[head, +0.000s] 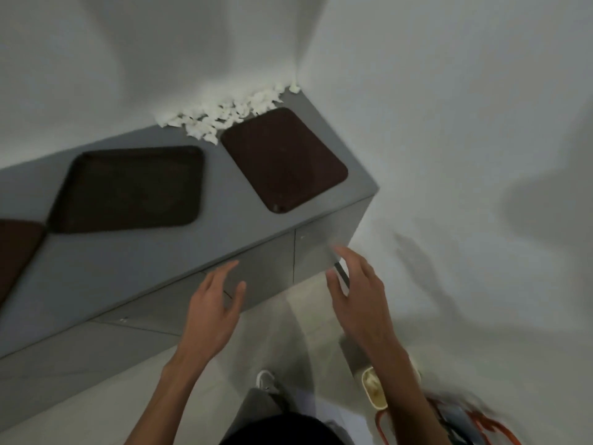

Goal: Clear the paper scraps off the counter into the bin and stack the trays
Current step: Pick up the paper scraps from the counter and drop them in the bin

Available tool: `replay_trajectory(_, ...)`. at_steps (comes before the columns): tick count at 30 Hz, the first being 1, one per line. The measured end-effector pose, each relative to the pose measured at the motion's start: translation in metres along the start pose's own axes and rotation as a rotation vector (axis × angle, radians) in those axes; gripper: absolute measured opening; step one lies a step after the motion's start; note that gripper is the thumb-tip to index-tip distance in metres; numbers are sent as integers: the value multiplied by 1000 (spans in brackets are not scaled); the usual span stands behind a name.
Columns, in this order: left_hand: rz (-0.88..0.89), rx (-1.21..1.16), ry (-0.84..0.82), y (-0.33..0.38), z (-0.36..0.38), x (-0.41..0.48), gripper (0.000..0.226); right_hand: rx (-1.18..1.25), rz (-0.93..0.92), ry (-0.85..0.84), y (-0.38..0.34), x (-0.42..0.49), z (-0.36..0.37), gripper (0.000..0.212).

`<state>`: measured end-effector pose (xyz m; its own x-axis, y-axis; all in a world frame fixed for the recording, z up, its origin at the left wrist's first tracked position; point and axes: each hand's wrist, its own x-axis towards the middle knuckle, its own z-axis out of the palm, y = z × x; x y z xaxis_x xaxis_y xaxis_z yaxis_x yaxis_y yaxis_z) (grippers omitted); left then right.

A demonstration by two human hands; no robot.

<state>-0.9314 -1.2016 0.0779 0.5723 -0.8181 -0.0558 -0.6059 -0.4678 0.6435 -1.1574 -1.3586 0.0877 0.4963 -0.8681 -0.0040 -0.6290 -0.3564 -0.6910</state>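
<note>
Lying at twelve o'clock from both hands, the paper scraps (229, 112) formed a white, crumpled heap along the counter's (128, 268) far edge by the wall. The left hand (213, 311) and right hand (359, 298) hovered open and empty. Three dark trays (128, 191) sat separately, the leftmost cut off; the bin (373, 388) was blurred.

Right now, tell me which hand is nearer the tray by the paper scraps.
Right. The right hand is just below that tray, off the counter's corner; the left hand hangs further left and lower.
</note>
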Motion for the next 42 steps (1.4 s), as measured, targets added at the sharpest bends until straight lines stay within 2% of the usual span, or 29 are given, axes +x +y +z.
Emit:
replay_trajectory(9, -82, -3, 151, -74, -66, 58, 20, 10, -92, -36, -79, 73, 51, 41)
replay_trajectory(14, 19, 80, 200, -90, -70, 124, 20, -21, -143, -114, -89, 134, 79, 42)
replay_trajectory(19, 13, 85, 143, -96, -71, 230, 20, -31, -137, -195, -85, 214, 104, 38)
replay_trajectory(25, -27, 140, -20, -84, -68, 365, 23, -59, -157, -255, -81, 324, 128, 35)
replay_trajectory(31, -83, 277, -93, -92, -41, 487, 42, -71, -217, -286, -84, 405, 145, 36)
replay_trajectory(34, -40, 454, -152, -115, -22, 527, 53, -64, -237, -320, -82, 430, 149, 35)
replay_trajectory(36, -31, 477, -171, -126, -14, 540, 59, -64, -261, -335, -81, 445, 152, 32)
replay_trajectory(38, -50, 512, -206, -127, -9, 542, 52, -81, -274, -352, -78, 460, 157, 29)
replay_trajectory(42, -96, 494, -183, -126, -10, 539, 24, -135, -258, -396, -78, 494, 175, 24)
